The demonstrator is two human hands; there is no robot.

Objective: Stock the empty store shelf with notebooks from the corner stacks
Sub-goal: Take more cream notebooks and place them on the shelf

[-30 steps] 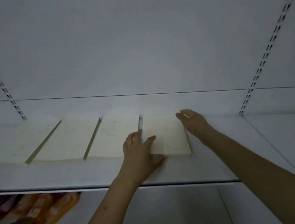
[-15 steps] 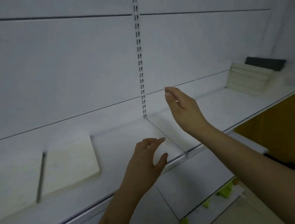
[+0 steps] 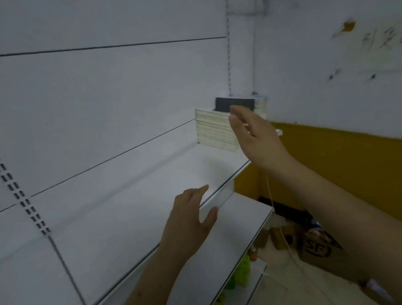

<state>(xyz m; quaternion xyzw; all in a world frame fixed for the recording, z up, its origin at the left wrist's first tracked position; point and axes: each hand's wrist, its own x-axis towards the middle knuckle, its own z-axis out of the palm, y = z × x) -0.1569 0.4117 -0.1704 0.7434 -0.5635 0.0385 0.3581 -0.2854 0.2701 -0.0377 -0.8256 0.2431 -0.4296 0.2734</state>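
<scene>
A stack of pale notebooks [image 3: 214, 132] stands at the far right end of the white shelf [image 3: 150, 203], in the corner. A dark notebook [image 3: 224, 105] sits at the top of a second stack behind it. My right hand [image 3: 255, 136] is raised in the air with straight fingers, just in front of the stack and holding nothing. Lower down, my left hand [image 3: 190, 223] hovers over the shelf's front edge, fingers relaxed and empty.
A lower white shelf [image 3: 230, 244] juts out beneath. Green packets [image 3: 241, 270] lie below it. A cardboard box [image 3: 316, 247] and clutter sit on the floor at right, before a yellow wall panel [image 3: 346, 161]. A thin white cord [image 3: 283, 238] hangs down.
The view has swung right, away from the notebooks laid flat on the shelf. Both hands left that notebook and moved toward the corner stack, the right hand leading.
</scene>
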